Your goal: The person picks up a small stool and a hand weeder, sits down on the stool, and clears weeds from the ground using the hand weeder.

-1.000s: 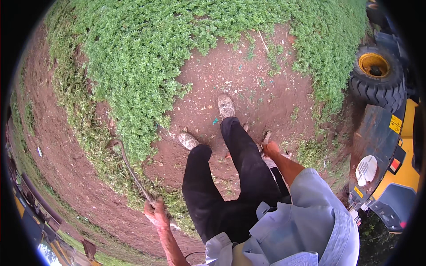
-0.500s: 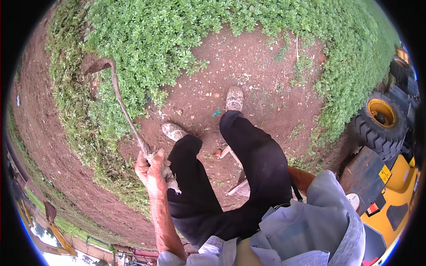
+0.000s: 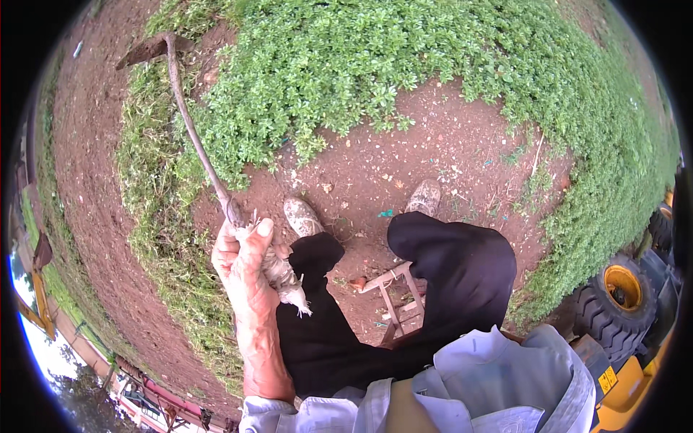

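Note:
My left hand (image 3: 245,263) is closed around the handle of a hand hoe (image 3: 186,119). Pale, frayed cloth wrapping (image 3: 281,274) covers the grip end and hangs past my fingers. The shaft curves slightly up and left to a rusty brown blade (image 3: 148,50), raised above the strip of cut weeds and bare soil. Low green leafy plants (image 3: 310,79) grow thickly just right of the shaft. My right hand is out of sight, hidden behind the shirt and leg.
Below me, between my legs, is a small wooden stool (image 3: 393,285). My dirt-covered shoes (image 3: 302,215) rest on brown soil (image 3: 361,173) with scattered bits. At the right stands a yellow machine with a big black tyre (image 3: 617,292). Cut weeds (image 3: 162,238) run along the left.
My left hand has lifted the hoe, and its blade has swung higher and turned to show broadside. The view has shifted, with my knees wider apart and more of the stool showing.

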Available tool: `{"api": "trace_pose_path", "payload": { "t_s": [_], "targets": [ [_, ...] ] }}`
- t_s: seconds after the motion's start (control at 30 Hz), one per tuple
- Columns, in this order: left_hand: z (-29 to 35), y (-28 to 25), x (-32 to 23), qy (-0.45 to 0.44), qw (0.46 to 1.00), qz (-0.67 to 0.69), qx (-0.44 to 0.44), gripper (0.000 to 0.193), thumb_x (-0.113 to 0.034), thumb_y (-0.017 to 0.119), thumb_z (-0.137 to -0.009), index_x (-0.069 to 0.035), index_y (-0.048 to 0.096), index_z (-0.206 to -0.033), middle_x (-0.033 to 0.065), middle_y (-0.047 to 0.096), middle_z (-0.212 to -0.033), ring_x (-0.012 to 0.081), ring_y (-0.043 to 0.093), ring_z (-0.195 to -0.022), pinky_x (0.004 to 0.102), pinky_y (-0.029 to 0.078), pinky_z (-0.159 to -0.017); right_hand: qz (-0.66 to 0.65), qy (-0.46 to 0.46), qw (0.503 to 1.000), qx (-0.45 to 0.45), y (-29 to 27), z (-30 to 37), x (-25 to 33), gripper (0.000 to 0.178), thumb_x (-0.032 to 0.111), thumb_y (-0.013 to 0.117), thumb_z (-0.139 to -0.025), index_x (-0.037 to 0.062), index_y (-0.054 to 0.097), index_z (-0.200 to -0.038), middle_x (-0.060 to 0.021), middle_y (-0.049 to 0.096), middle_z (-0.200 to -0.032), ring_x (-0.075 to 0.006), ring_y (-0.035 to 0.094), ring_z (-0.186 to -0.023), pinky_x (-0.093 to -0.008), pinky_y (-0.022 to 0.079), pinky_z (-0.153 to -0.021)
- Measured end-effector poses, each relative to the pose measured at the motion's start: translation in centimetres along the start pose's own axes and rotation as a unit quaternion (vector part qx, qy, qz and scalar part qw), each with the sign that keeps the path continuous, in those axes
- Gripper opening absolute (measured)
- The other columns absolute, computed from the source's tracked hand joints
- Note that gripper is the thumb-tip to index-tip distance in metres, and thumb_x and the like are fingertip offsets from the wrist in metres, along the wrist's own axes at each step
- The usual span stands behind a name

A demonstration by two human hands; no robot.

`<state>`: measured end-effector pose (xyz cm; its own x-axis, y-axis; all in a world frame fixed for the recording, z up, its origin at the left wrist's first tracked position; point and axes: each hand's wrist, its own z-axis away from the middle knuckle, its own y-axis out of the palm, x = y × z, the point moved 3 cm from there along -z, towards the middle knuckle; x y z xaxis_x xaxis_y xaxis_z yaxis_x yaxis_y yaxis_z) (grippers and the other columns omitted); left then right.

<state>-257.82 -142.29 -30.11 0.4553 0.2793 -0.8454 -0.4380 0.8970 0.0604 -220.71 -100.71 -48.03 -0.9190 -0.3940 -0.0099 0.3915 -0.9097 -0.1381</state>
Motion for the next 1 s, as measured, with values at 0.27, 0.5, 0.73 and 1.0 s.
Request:
{"api": "trace_pose_path", "payload": {
  "t_s": [0.27, 0.5, 0.73, 1.0],
  "targets": [
    [4.4, -2.1, 0.4, 0.110, 0.992, 0.044, 0.050, 0.012, -0.013, 0.070, -0.087, -0.005, 0.061, -0.088, 0.0038, 0.061, -0.069, 0.0108, 0.056, -0.052, 0.0231, 0.046, -0.048, 0.014, -0.088, 0.995, -0.051, -2.0, -5.1, -0.8, 0.027, 0.025, 0.058, -0.094, -0.0011, 0.064, -0.097, -0.0096, 0.066, -0.086, -0.0152, 0.062, -0.075, -0.0294, 0.050, -0.065],
    [8.7, -3.8, 4.4, 0.160, 0.980, 0.094, 0.078, 0.030, -0.029, 0.062, -0.095, 0.001, 0.065, -0.097, 0.0049, 0.061, -0.068, 0.0117, 0.057, -0.052, 0.0225, 0.046, -0.048, -0.061, -0.185, 0.976, -0.102, -2.2, -5.7, -2.6, 0.025, 0.023, 0.057, -0.094, -0.0004, 0.064, -0.097, -0.0092, 0.066, -0.087, -0.0139, 0.062, -0.076, -0.0289, 0.049, -0.066],
    [14.6, -3.7, 5.0, 0.193, 0.973, 0.106, 0.072, 0.027, -0.032, 0.067, -0.091, -0.007, 0.058, -0.085, 0.0032, 0.060, -0.068, 0.0110, 0.057, -0.050, 0.0238, 0.044, -0.044, -0.277, -0.350, 0.887, -0.120, -2.5, -1.6, 0.6, 0.023, 0.021, 0.056, -0.094, 0.0003, 0.065, -0.097, -0.0088, 0.066, -0.088, -0.0126, 0.062, -0.076, -0.0284, 0.049, -0.066],
    [17.6, -3.4, 6.2, 0.251, 0.964, 0.051, 0.078, 0.034, -0.037, 0.064, -0.092, -0.003, 0.056, -0.090, 0.0087, 0.063, -0.072, 0.0123, 0.061, -0.057, 0.0249, 0.048, -0.052, -0.166, -0.626, 0.737, -0.192, -5.2, 17.9, 14.4, 0.039, 0.028, 0.059, -0.094, -0.0042, 0.056, -0.116, -0.0094, 0.065, -0.096, -0.0160, 0.063, -0.082, -0.0285, 0.049, -0.074]
  ]
}}
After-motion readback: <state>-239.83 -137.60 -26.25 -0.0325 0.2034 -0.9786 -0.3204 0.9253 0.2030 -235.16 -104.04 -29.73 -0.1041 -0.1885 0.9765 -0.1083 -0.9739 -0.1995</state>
